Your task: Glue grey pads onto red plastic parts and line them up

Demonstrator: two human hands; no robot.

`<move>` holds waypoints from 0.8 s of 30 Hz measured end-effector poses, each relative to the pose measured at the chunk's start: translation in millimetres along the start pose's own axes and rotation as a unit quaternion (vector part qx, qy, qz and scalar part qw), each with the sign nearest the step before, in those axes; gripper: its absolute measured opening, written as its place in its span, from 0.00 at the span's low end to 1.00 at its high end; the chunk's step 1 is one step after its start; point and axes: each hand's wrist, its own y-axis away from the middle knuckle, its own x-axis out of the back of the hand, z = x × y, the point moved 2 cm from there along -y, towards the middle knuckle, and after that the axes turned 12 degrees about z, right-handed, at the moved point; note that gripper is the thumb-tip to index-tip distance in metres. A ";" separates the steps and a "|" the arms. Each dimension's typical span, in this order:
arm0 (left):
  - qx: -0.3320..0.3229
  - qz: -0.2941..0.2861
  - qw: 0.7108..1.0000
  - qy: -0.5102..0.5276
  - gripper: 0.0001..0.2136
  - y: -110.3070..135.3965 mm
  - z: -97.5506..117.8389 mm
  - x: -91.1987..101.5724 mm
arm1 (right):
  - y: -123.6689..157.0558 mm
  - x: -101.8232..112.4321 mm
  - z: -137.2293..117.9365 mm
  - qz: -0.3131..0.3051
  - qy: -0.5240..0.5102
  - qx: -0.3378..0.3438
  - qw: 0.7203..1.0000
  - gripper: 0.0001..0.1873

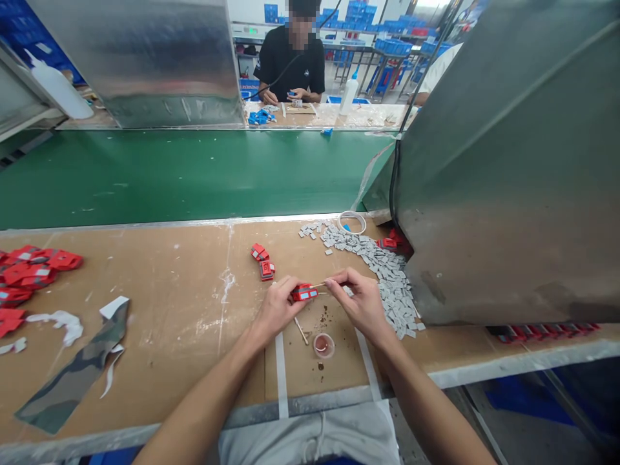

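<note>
In the middle of the bench my left hand (281,303) is closed on a small red toy car (305,293) with pale windows. My right hand (356,298) pinches a thin wooden stick (318,285), whose far end reaches the car's upper side. Whether the tip touches the car is too small to tell. Below the hands lies another thin stick (301,330), close to a small clear cup (323,347) with reddish-brown liquid. Just beyond my left hand rest two red toy car pieces (264,261). A heap of small grey tiles (387,278) spreads beyond and beside my right hand.
Red car parts (33,268) pile up at the left, above a camouflage cloth strip (77,368). A tape roll (352,223) lies by the tiles. A large metal panel (518,168) stands right. Beyond the green belt (194,174), a co-worker (293,64) handles blue parts.
</note>
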 end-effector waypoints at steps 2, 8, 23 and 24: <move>0.005 0.003 1.000 0.014 0.06 0.4 -0.5 0.5 | 5.9 18.4 -9.0 -0.002 -0.015 -0.007 1.000 0.09; 0.014 0.008 0.999 0.032 0.07 0.6 -4.5 -1.0 | 48.6 35.6 -23.7 -0.131 -0.034 0.034 0.990 0.08; 0.036 0.006 0.998 0.050 0.08 0.5 -6.9 -1.8 | -59.8 51.3 78.4 -0.066 0.404 -0.135 0.902 0.04; 0.041 0.006 0.998 0.055 0.08 0.7 -7.5 -1.8 | -64.7 47.1 84.7 -0.067 0.414 -0.137 0.897 0.04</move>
